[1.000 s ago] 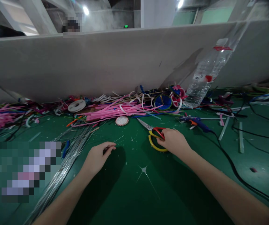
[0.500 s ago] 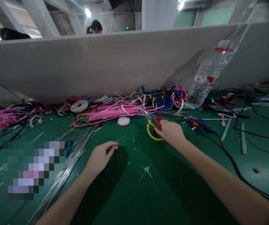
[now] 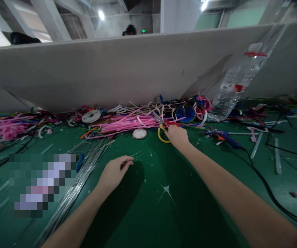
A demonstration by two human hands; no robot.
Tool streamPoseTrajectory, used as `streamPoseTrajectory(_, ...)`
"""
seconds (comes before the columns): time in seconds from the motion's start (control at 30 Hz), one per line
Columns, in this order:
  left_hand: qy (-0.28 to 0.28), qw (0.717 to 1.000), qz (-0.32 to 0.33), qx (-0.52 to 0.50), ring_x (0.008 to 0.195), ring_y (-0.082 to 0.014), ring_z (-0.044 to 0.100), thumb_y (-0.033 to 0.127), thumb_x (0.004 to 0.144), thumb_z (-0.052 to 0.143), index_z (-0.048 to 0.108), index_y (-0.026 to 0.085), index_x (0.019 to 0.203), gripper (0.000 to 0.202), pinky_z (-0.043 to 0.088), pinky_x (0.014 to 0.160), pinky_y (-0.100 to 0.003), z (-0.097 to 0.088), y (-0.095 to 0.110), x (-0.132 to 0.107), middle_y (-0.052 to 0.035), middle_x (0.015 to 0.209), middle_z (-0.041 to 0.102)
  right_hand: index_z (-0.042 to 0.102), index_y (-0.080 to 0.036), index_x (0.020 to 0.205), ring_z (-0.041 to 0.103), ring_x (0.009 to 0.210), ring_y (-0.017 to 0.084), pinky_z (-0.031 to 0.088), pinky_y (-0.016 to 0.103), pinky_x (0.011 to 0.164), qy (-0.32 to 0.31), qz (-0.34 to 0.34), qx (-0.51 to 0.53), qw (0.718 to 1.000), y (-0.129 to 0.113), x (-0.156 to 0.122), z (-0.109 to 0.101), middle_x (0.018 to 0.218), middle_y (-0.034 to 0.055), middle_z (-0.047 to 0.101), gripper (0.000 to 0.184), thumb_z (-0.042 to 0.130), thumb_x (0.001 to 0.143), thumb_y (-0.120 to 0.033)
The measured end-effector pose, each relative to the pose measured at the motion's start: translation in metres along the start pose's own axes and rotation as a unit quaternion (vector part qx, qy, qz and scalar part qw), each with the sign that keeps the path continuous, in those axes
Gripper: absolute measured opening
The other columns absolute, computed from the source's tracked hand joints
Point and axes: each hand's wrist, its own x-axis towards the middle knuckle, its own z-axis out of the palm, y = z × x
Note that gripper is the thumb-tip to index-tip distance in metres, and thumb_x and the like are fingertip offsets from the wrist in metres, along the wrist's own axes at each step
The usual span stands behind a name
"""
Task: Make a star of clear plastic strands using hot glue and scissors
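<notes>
My left hand (image 3: pixel 114 171) is closed in a pinch over the green tabletop (image 3: pixel 148 220). Thin, pale strands (image 3: pixel 137 154) stick out from its fingertips. Farther forward, my right hand (image 3: pixel 178 137) grips scissors (image 3: pixel 159 119) with red and yellow handles. Their blades point away from me, over the edge of a pile of pink fuzzy stems (image 3: pixel 127 123). A small round dish of white bits (image 3: pixel 139 133) sits just left of the scissors. Left of my left hand lies a bundle of clear, shiny thin rods (image 3: pixel 82 175).
To the right lies a blue glue gun (image 3: pixel 223 136) with its black cord (image 3: pixel 257 175) and glue sticks (image 3: pixel 277 156). A plastic bottle (image 3: pixel 237 82) leans against the grey partition (image 3: pixel 112 72). A white spool (image 3: pixel 91 116) rests at the back. Beyond the partition a person's head (image 3: pixel 130 30) shows.
My right hand has moved left and away from me with the scissors. The left hand keeps its pinch almost in place. The view has shifted slightly, and the person behind the partition appears farther right.
</notes>
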Motion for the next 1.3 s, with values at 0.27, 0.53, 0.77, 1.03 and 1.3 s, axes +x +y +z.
streamPoseTrajectory(0.27, 0.005, 1.000, 0.001, 0.020, 0.082, -0.0173, 0.063, 0.034, 0.084, 0.040, 0.060, 0.025, 0.100, 0.027, 0.047, 0.070, -0.026, 0.000, 0.000, 0.002, 0.0006, 0.092, 0.069, 0.054, -0.009, 0.099, 0.062, 0.081, 0.024, 0.044, 0.029, 0.063, -0.011, 0.053, 0.010, 0.999, 0.001, 0.025, 0.012, 0.093, 0.0176, 0.061, 0.038, 0.043, 0.086, -0.042)
streamPoseTrajectory(0.53, 0.011, 1.000, 0.016, 0.023, 0.085, -0.0183, 0.063, 0.034, 0.084, 0.039, 0.061, 0.024, 0.100, 0.029, 0.048, 0.071, -0.027, 0.001, -0.002, 0.001, -0.0019, 0.092, 0.069, 0.053, -0.016, 0.100, 0.059, 0.070, 0.017, 0.035, 0.024, 0.053, 0.114, 0.054, 0.090, 0.988, 0.018, -0.002, -0.022, 0.101, 0.0105, 0.058, 0.034, 0.031, 0.089, -0.040)
streamPoseTrajectory(0.77, 0.015, 0.999, 0.020, 0.029, 0.080, -0.0187, 0.064, 0.034, 0.083, 0.040, 0.060, 0.025, 0.100, 0.027, 0.048, 0.066, -0.027, 0.001, 0.000, 0.002, -0.0015, 0.091, 0.068, 0.059, -0.019, 0.073, 0.051, 0.053, 0.015, 0.031, 0.025, 0.051, 0.134, 0.137, 0.217, 0.957, 0.097, -0.056, -0.053, 0.056, 0.0024, 0.056, 0.036, 0.031, 0.088, -0.037)
streamPoseTrajectory(1.03, 0.021, 0.998, 0.013, 0.053, 0.073, -0.0162, 0.062, 0.034, 0.083, 0.041, 0.057, 0.025, 0.099, 0.025, 0.045, 0.061, -0.024, 0.003, 0.006, 0.001, 0.0004, 0.090, 0.068, 0.060, -0.019, 0.081, 0.053, 0.056, 0.012, 0.037, 0.024, 0.053, 0.059, 0.061, 0.286, 0.955, 0.102, -0.108, -0.056, 0.065, 0.0017, 0.060, 0.024, 0.048, 0.081, -0.039)
streamPoseTrajectory(1.3, 0.023, 0.998, 0.009, 0.054, 0.070, -0.0157, 0.062, 0.036, 0.083, 0.041, 0.058, 0.025, 0.098, 0.026, 0.044, 0.059, -0.023, 0.002, 0.007, 0.001, 0.0000, 0.088, 0.068, 0.056, -0.025, 0.107, 0.054, 0.075, 0.010, 0.042, 0.021, 0.061, -0.160, -0.237, 0.410, 0.866, 0.033, -0.134, -0.083, 0.088, 0.0016, 0.058, 0.026, 0.053, 0.081, -0.026)
